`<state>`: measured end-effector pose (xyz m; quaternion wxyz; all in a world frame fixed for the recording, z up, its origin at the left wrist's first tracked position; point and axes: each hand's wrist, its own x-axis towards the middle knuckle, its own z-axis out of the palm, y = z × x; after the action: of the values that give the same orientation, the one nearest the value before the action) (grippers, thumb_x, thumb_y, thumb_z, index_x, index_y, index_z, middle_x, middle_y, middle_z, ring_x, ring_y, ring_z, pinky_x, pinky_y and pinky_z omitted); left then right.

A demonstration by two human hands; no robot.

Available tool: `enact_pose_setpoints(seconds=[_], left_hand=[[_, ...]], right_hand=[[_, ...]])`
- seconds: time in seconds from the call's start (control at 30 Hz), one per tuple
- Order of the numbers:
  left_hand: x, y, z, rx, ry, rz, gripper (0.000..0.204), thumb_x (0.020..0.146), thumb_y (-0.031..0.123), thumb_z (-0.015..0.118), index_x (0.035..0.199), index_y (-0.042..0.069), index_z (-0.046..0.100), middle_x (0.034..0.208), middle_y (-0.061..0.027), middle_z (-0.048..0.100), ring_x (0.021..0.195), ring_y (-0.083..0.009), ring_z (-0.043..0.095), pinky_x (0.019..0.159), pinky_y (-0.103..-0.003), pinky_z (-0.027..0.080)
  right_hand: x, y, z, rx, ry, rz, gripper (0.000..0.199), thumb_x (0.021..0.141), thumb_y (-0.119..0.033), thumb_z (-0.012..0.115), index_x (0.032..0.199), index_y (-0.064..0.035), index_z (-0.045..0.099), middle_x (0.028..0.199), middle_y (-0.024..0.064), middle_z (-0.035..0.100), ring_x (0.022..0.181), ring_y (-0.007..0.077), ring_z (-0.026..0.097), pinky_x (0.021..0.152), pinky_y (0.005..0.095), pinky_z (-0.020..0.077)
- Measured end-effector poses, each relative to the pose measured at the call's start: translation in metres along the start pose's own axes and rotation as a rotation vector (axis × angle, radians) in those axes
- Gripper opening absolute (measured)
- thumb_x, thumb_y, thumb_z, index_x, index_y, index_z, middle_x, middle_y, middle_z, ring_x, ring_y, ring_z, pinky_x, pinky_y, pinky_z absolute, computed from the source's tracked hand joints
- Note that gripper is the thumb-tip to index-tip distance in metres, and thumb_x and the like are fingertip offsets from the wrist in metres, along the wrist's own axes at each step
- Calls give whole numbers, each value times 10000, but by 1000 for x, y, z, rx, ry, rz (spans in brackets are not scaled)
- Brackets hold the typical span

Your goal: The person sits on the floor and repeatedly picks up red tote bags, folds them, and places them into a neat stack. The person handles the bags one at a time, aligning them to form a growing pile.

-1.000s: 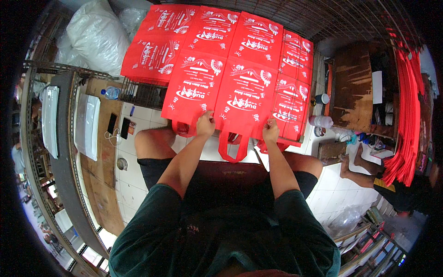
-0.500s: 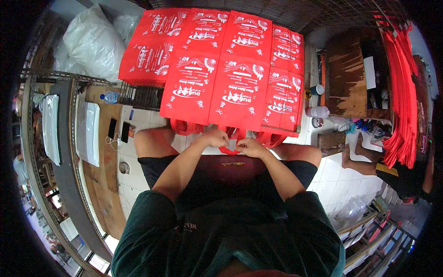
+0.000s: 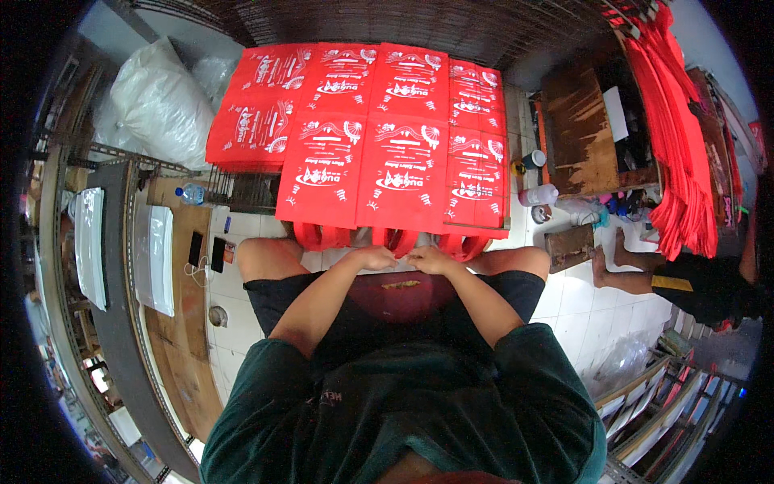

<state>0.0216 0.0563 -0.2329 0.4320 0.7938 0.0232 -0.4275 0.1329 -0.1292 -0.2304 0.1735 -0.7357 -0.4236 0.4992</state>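
Observation:
Red non-woven bags point(image 3: 402, 173) with white print lie in overlapping rows in front of me. Their red strap handles point(image 3: 394, 239) hang in loops over the near edge. My left hand point(image 3: 375, 257) is closed, its fingers pinched at the lower end of the middle handle loop. Close beside it, my right hand point(image 3: 427, 259) pinches the same loop from the other side. The fingertips of both hands almost meet, and they hide the part of the strap between them.
A dark red seat-like surface point(image 3: 397, 300) lies between my legs. On the left are a wooden bench point(image 3: 179, 323) with two phones point(image 3: 218, 254) and a water bottle point(image 3: 191, 194). To the right, red fabric pieces point(image 3: 673, 153) hang by a wooden cabinet point(image 3: 576, 121); another person's legs point(image 3: 625, 270) show there.
My hands have come closer together, and the strap stretched between them earlier is now mostly covered. The view has shifted, so the bags sit lower and slightly left in the picture.

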Motion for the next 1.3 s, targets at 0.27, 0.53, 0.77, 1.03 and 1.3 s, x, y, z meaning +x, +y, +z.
enact_pose_setpoints(seconds=[0.27,0.53,0.77,1.03,1.3], left_hand=[[-109,93,15,-481,257,254,473,856,266,605,1217,-2,462,1142,-123,559,1054,-213,534,896,-329,420],[-129,89,55,-715,273,8,393,865,298,589,1155,48,502,999,-81,585,873,-158,558,732,-284,453],[-101,75,59,-437,456,86,393,823,283,645,1083,12,527,745,-96,619,655,-151,592,588,-279,464],[-121,95,45,117,823,-18,482,716,392,668,1062,75,559,1023,-171,567,990,-353,531,885,-429,411],[-73,103,47,232,613,-276,746,737,696,435,1089,59,594,1089,-189,543,1041,-331,520,830,-453,433]], right_hand=[[-90,-48,-78,452,528,-50,396,847,-339,569,1111,-45,574,979,136,622,886,219,595,779,334,455],[-226,-4,-150,938,1287,-76,209,864,-182,570,1050,-87,582,857,2,610,701,78,557,613,220,419],[-218,38,-69,96,1428,-53,134,774,-128,624,832,-8,607,734,102,603,721,236,593,661,314,453],[-242,12,-38,-115,1327,311,450,718,-311,674,1085,-69,579,1215,195,474,1130,376,429,954,452,343],[-218,24,-54,-242,1101,556,653,740,-456,621,1266,-108,452,1373,200,306,1254,408,271,1008,474,297]])
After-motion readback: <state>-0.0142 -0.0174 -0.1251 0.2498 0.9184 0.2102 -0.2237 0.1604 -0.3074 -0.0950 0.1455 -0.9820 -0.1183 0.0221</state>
